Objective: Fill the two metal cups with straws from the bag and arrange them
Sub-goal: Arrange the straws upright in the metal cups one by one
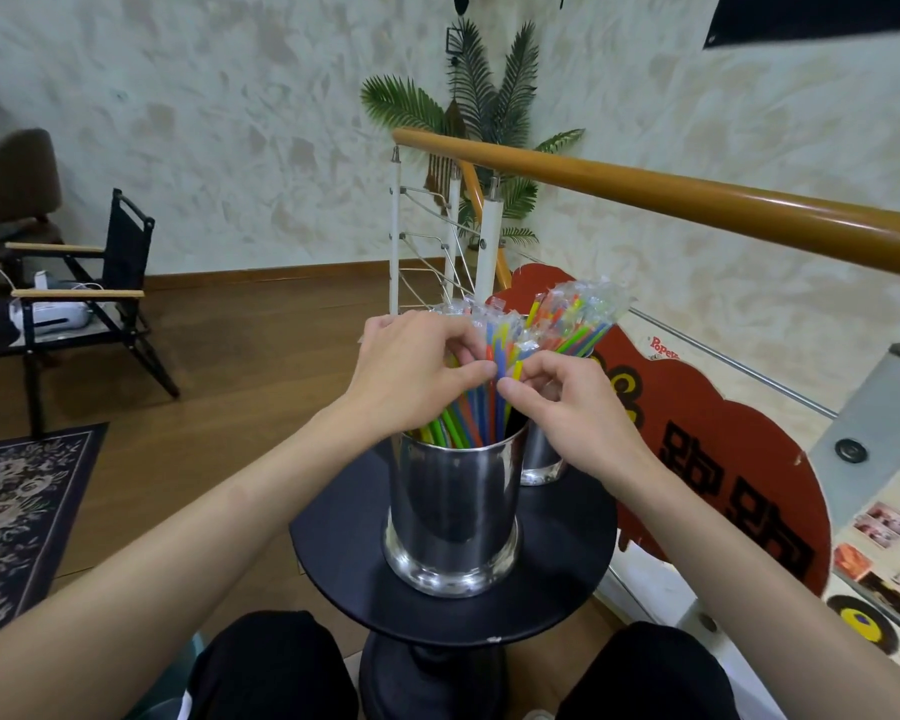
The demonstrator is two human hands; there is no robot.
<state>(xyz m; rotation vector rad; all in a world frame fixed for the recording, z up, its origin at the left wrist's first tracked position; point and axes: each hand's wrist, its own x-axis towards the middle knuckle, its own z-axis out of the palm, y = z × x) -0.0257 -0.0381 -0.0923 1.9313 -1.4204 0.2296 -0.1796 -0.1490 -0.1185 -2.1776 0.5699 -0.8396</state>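
both hands in the straws of the near cup

the near metal cup (453, 517) stands upright on a small round black table (344, 553), packed with wrapped coloured straws (476, 413). the left hand (411, 371) curls round the bundle from the left, thumb pressed against a blue straw. the right hand (567, 402) meets it from the right, thumb and fingers pinching the same cluster near the tops. the far metal cup (541, 459) stands just behind and to the right, partly hidden by the right hand, its own wrapped straws (578, 319) fanning up and rightward. a wooden handrail (697, 200) and a red sign (707, 449) lie beyond; a folding chair (120, 272) stands at left.
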